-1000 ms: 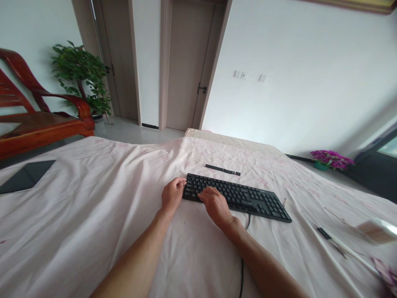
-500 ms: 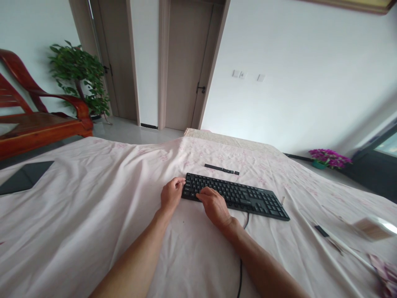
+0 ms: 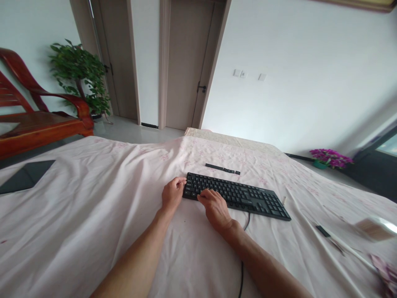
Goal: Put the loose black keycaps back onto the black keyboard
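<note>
A black keyboard [image 3: 262,201] lies at a slant on the pink-patterned cloth, its bottom row showing bare key seats in the middle. My left hand [image 3: 172,193] is at its left end, fingers curled in and fingertips against the edge. Over the lower left keys rests my right hand [image 3: 214,205], closed with bent fingers and the tips down at the bottom row. Whatever may be under those fingertips is hidden. Behind the keyboard lie a loose space bar [image 3: 214,167] and several small keycaps [image 3: 237,172] in a line.
The keyboard's cable [image 3: 242,273] runs toward me beside my right forearm. A dark tablet-like slab [image 3: 27,176] lies at left. To the right are a thin tool with a black end [image 3: 323,231], a clear-looking box [image 3: 375,228] and a patterned cloth piece [image 3: 384,269].
Both hands keep nearly the same places on the keyboard. The whole view has shifted very slightly; the loose keycaps lie as before.
</note>
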`<state>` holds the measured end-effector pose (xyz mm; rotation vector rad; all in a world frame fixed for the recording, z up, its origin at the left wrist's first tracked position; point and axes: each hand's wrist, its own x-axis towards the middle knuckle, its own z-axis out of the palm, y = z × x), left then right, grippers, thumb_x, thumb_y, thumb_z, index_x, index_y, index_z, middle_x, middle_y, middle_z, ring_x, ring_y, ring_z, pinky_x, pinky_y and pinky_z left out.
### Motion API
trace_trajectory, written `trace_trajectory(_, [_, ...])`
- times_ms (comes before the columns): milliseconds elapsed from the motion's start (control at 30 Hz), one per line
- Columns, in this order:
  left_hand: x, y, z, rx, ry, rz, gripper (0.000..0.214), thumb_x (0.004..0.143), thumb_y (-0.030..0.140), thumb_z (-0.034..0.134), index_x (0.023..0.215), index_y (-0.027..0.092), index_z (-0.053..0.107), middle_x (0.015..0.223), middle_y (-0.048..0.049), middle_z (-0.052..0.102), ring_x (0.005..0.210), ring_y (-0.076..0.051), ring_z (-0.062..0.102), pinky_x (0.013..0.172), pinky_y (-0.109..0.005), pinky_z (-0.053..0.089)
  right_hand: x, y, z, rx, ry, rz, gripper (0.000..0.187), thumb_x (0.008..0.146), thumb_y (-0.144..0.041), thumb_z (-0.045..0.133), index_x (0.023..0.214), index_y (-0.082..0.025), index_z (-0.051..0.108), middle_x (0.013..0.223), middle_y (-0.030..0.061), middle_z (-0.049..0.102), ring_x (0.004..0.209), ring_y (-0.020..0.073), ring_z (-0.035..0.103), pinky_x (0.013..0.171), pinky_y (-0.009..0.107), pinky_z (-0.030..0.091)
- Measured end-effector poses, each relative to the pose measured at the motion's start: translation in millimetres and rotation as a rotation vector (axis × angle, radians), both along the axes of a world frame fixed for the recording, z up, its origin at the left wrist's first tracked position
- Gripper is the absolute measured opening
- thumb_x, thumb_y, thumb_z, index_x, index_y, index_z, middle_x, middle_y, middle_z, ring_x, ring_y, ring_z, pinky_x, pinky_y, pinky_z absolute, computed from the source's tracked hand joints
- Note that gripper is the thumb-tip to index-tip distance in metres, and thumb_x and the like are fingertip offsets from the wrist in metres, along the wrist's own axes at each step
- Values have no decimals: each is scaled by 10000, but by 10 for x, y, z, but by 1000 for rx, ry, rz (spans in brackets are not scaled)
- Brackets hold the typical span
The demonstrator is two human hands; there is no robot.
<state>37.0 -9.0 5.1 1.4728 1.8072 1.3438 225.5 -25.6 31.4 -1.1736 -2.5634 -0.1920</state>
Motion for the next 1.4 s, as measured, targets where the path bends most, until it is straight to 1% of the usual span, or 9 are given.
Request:
trace_trajectory(233, [15, -18, 23, -6, 5, 1, 252, 841, 202, 473, 991, 250, 669, 987, 7, 733, 937, -148, 655, 845, -249, 472, 42, 43, -33, -119, 208, 11, 352, 872, -85, 440, 945, -271, 730, 957, 37, 649, 891, 176, 547, 802, 290, 405])
trace_trajectory(333, [20, -15, 27, -8, -1, 2, 253, 844, 209, 468, 989, 247, 671, 991, 3, 732, 941, -151, 656, 843, -251, 474, 185, 245, -36, -132, 477, -40, 401, 837, -64, 401, 888, -260, 746, 967, 30, 662, 898, 160, 578, 823, 281, 445])
trace_trajectory(433, [21, -10, 21, -15, -3, -2, 258, 841, 209, 466, 981, 258, 676, 984, 10, 734, 943, -155, 657, 851, -257, 473, 418, 602, 46, -32, 641, -206, 372, 835, -114, 405, 930, -239, 742, 994, 42, 675, 941, 178, 597, 864, 311, 451])
trace_trajectory(533, [21, -4, 15, -20, -11, 0, 257, 838, 217, 469, 981, 267, 676, 990, 14, 734, 944, -156, 660, 858, -259, 472, 659, 1019, 183, -49, 527, -371, 350, 857, -177, 422, 1018, -237, 728, 1052, 50, 684, 960, 194, 608, 853, 309, 448])
trace_trajectory(633, [23, 3, 19, -22, -20, -7, 257, 840, 226, 462, 980, 268, 673, 986, 14, 736, 941, -155, 664, 857, -257, 472, 813, 1358, 269, -115, 255, -533, 344, 885, -232, 437, 1114, -265, 691, 1115, 47, 674, 1034, 220, 581, 816, 303, 438])
trace_trajectory(833, [22, 22, 25, -34, -32, -14, 250, 830, 232, 462, 956, 274, 673, 977, 20, 738, 941, -160, 667, 848, -262, 477, 766, 1693, 208, -124, 58, -492, 336, 878, -178, 462, 1103, -268, 696, 1106, 61, 683, 1126, 229, 515, 864, 313, 384])
trace_trajectory(933, [20, 33, 14, -34, -30, -12, 249, 829, 231, 465, 955, 271, 676, 979, 14, 737, 927, -162, 672, 845, -264, 480, 655, 1794, 169, -124, -19, -456, 367, 859, -115, 458, 1097, -259, 697, 1113, 78, 680, 1156, 224, 484, 909, 332, 346])
trace_trajectory(1167, [16, 45, 12, -40, -5, 1, 251, 833, 235, 462, 961, 278, 674, 973, 13, 738, 914, -165, 672, 826, -267, 486, 453, 1919, 196, -118, -114, -397, 294, 809, -87, 524, 946, -224, 746, 924, 122, 706, 1106, 241, 501, 909, 344, 327])
trace_trajectory(1400, [18, 54, -35, -2, -8, 1, 249, 843, 224, 456, 972, 267, 665, 1003, -1, 728, 941, -163, 665, 850, -273, 484, 322, 1628, 356, -43, -36, -329, 277, 875, -136, 485, 1024, -220, 703, 1015, 91, 674, 1030, 209, 548, 839, 290, 384])
